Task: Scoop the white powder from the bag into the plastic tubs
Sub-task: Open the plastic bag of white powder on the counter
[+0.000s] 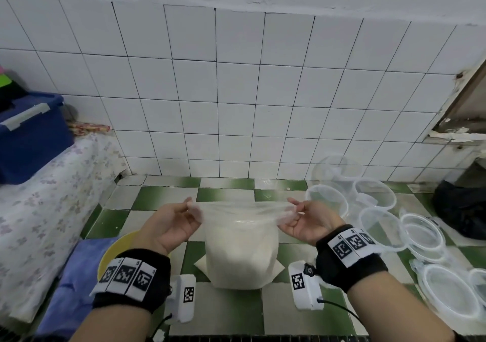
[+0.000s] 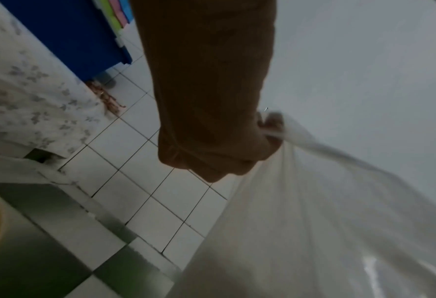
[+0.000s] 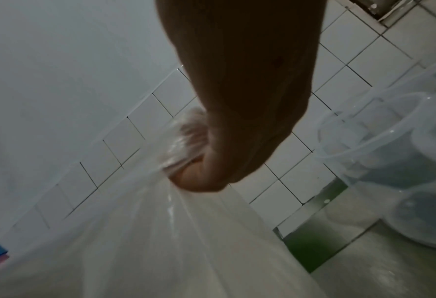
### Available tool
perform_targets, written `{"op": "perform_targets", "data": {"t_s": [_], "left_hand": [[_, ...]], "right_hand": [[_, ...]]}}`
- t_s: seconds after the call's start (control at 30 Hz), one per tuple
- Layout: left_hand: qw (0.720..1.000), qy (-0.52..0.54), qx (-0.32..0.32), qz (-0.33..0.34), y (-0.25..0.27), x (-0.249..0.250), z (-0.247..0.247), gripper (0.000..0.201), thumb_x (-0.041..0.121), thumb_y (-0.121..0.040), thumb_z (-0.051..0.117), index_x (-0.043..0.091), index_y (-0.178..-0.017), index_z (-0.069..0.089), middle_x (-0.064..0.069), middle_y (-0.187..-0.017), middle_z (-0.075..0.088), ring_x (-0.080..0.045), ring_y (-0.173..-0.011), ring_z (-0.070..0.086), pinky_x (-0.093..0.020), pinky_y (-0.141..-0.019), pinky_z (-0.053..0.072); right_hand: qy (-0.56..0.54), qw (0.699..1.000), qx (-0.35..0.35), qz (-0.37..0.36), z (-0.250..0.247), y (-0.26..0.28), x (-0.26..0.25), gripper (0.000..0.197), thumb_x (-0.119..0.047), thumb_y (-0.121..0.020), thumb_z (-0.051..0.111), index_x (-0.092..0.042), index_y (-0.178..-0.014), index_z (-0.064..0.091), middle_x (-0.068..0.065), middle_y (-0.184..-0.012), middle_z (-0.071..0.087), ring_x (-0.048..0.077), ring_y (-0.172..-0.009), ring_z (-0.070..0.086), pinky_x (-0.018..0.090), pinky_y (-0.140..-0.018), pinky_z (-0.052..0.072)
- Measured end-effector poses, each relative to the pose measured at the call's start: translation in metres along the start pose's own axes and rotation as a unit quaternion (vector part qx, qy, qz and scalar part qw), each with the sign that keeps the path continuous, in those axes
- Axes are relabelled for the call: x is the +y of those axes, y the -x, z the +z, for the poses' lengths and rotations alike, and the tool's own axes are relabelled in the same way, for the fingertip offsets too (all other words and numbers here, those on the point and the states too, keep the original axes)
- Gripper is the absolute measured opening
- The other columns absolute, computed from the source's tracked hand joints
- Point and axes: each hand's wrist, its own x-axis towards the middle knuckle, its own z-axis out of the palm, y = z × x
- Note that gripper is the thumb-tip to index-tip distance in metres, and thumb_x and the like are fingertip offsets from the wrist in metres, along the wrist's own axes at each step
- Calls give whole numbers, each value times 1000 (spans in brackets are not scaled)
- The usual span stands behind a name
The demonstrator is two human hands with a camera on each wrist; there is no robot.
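A clear plastic bag (image 1: 240, 249) holding white powder stands upright on the green and white checkered floor, in the middle of the head view. My left hand (image 1: 181, 216) pinches the left side of the bag's mouth, and my right hand (image 1: 298, 216) pinches the right side, so the rim is stretched taut between them. In the left wrist view my left hand (image 2: 219, 145) grips bunched film of the bag (image 2: 326, 231). The right wrist view has my right hand (image 3: 212, 161) clutching the bag (image 3: 173, 242). Several clear plastic tubs (image 1: 373, 191) sit to the right.
A yellow bowl (image 1: 115, 252) lies on a blue cloth (image 1: 71, 276) by my left wrist. A blue storage box (image 1: 31, 136) rests on a floral-covered surface (image 1: 52, 197) at left. Clear lids (image 1: 447, 289) lie at the right, a black bag (image 1: 462, 210) beyond them. A white tiled wall (image 1: 236, 91) stands behind.
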Motion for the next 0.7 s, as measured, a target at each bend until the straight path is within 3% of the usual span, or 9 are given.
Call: {"op": "perform_targets", "data": {"t_s": [0.07,0.13,0.27,0.37,0.43,0.6,0.7], "left_hand": [[1000,-1,-3,2,-6,1,-4,16,-1,-99,34,8,-103,47,-7,-66,49,-11,-47,47,-17,-43,47],[997,-79,-23,8,-8,4,-5,10,11,-102,41,11,-109,49,-6,-68,50,-13,-52,46,-20,-45,48],[972,-209,-106,-10,6,10,-2,36,45,-90,51,11,-90,63,-11,-81,58,-26,-71,57,-36,-65,59],[963,-241,-117,-34,10,9,-3,39,43,-87,55,7,-82,67,-17,-91,59,-36,-86,63,-46,-75,60],[970,-218,-103,-31,10,4,0,28,34,-86,59,7,-81,66,-15,-89,60,-35,-84,67,-45,-72,61],[989,-145,-41,-14,-2,-5,3,22,26,-96,52,11,-81,59,-4,-66,62,-17,-56,65,-28,-51,58],[993,-115,-20,-22,-12,-5,-2,18,29,-89,57,14,-80,58,1,-65,57,-12,-58,58,-26,-55,56]], "right_hand": [[-8,1000,1,-11,-3,-4,4,36,7,-82,28,-13,-101,51,11,-75,45,24,-49,53,38,-48,55],[2,999,-16,-40,-6,-3,4,34,0,-80,34,-17,-102,55,11,-75,44,21,-50,44,32,-50,51],[151,980,-96,-90,-7,7,-2,14,-25,-81,59,-17,-89,66,13,-84,57,27,-66,54,34,-58,49],[299,946,-80,-96,-5,7,-1,25,-35,-85,60,-13,-75,70,1,-78,62,19,-71,59,33,-63,53],[337,935,-69,-81,-4,4,0,33,-34,-89,57,-11,-75,74,-1,-73,66,15,-67,61,28,-62,55],[136,986,-77,-57,-2,-7,-1,28,-23,-95,51,-1,-97,68,5,-64,66,16,-59,66,30,-62,57],[63,996,-53,-43,1,-13,2,22,-21,-94,52,-3,-99,64,5,-73,66,18,-56,66,36,-58,59]]}}
